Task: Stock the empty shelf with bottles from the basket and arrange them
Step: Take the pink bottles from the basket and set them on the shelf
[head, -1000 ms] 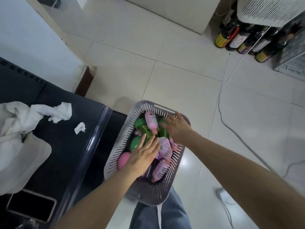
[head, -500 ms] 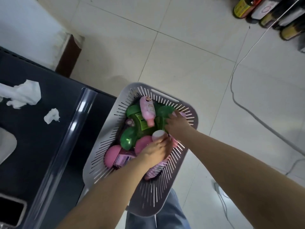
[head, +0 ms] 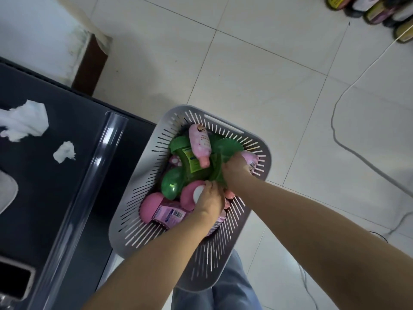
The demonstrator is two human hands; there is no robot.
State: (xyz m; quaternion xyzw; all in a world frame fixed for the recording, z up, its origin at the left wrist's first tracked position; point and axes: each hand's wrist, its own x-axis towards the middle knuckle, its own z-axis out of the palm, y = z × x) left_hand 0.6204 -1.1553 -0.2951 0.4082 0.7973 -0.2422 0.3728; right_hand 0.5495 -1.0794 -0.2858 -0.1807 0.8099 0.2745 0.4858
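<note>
Head view, from the left: a crumpled white tissue and a smaller scrap lie on a dark tabletop, with a dark-screened phone at its near corner. A clear plastic rail runs along the tabletop's right edge, just beside the grey slotted basket. The person's jeans show below the basket.

The bottles all lie in the basket, piled on their sides. At its left is a pink bottle with a barcode label whose print is too small to read. Beyond it are green bottles. One, the labelled green bottle, carries a yellow-green label with a blue patch, and its text is illegible. Across that one rests a pale pink bottle with a cartoon figure and lines of pink print, which cannot be read either.

The left hand reaches into the middle of the pile, fingers curled round a white-capped pink bottle. The right hand digs in just beyond it, between a green bottle and a barcoded pink bottle at the basket's right wall. Its fingers are curled and buried, so I cannot tell which bottle it holds. Both forearms cover the near right part of the pile.

Further right, a white cable snakes over the pale tiled floor, well apart from the basket. Dark bottles lie at the top right corner, with blurred yellow and pink labels.
</note>
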